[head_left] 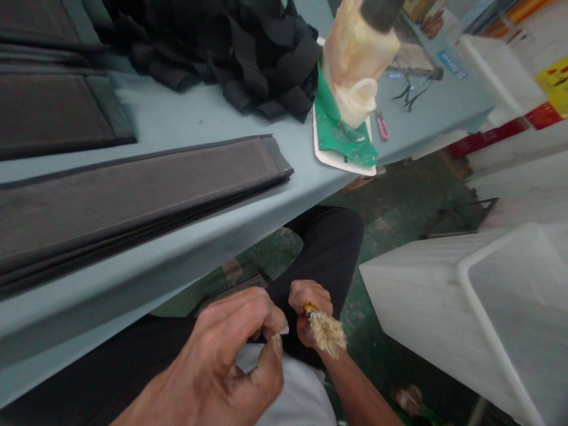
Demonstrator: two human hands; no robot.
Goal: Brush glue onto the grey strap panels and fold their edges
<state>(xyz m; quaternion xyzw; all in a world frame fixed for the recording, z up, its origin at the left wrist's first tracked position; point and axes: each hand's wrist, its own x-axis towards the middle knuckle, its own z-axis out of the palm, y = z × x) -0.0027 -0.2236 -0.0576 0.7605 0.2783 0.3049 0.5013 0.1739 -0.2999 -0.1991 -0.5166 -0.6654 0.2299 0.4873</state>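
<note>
My right hand [310, 299] is closed round the handle of a glue brush [328, 332], whose pale, clumped bristles point toward me. Beside it, my left hand [231, 349] has thumb and forefinger tips nearly together in a pinch; a tiny pale speck shows there, too small to name. Both hands are over my lap, below the table edge. On the table lies a stack of long dark grey strips [146, 195]. A stained whitish plastic bottle [355, 59] with a dark top stands on a green sheet [341, 139] over a white tray [322, 155].
Black bands [266, 65] are heaped at the back of the blue-grey table [177, 115]. More dark panels [53, 109] lie at the left. A pink-handled tool [381, 126] is right of the bottle. A large white bin [444, 284] stands at my right. Someone's hand [432, 25] shows far off.
</note>
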